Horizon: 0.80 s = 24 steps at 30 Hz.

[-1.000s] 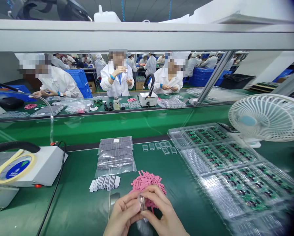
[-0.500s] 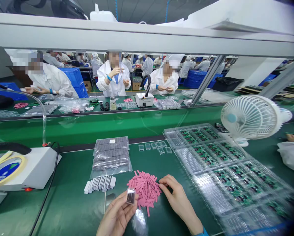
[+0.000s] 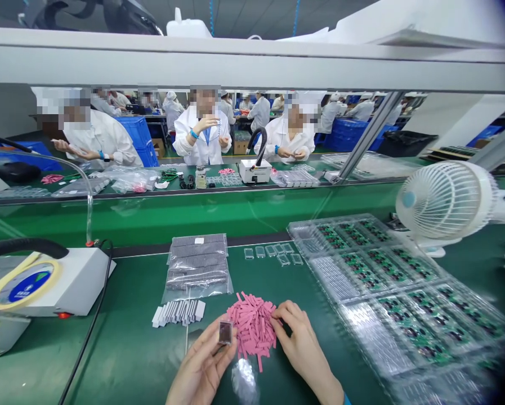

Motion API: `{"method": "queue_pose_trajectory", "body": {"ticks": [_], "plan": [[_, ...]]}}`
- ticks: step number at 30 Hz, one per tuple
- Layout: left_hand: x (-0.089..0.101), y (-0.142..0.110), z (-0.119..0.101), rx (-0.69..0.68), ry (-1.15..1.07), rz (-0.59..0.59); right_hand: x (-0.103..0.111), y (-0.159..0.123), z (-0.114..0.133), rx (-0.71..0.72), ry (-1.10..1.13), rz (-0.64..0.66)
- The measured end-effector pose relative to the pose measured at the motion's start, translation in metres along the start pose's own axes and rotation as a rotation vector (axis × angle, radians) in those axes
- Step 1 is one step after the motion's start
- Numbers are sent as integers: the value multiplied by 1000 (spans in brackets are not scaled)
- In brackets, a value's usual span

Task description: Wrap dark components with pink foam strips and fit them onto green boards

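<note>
Far out past my left hand, a white bench machine (image 3: 45, 283) carries a roll of yellowish tape (image 3: 26, 284). Nearer my fingers lie a neat row of matte white strips (image 3: 177, 313) and, above them, a glossy plastic bag of grey strips (image 3: 197, 264). My left hand (image 3: 201, 365) is closed on a small clear rectangular piece with a dark centre (image 3: 224, 333), pinched between thumb and fingers just left of a loose heap of soft pink strips (image 3: 252, 324). My right hand (image 3: 303, 351) curls at the heap's edge, its fingertips (image 3: 277, 322) touching the pink; I cannot tell whether they grip a strip. Beyond them, to the right, ridged transparent trays (image 3: 404, 292) hold green circuit boards.
</note>
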<state>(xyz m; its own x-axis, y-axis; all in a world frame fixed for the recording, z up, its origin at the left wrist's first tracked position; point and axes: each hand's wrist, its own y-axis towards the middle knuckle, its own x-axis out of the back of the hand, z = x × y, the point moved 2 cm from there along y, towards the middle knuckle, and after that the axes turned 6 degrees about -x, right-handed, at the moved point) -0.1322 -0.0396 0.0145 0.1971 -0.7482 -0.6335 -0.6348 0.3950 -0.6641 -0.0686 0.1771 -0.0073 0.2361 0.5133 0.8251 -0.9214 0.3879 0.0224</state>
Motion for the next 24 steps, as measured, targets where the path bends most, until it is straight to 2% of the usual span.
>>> {"method": "queue_pose_trajectory", "body": {"ticks": [6,15,24], "plan": [[6,-3,0,44,-12,43,4,-1,3,18,60,-64],[6,-9,6,85,10,-3,5,0,2,-1,116,-109],[9,-4,14,130,-18,17,12,2,7,13,121,-122]]}}
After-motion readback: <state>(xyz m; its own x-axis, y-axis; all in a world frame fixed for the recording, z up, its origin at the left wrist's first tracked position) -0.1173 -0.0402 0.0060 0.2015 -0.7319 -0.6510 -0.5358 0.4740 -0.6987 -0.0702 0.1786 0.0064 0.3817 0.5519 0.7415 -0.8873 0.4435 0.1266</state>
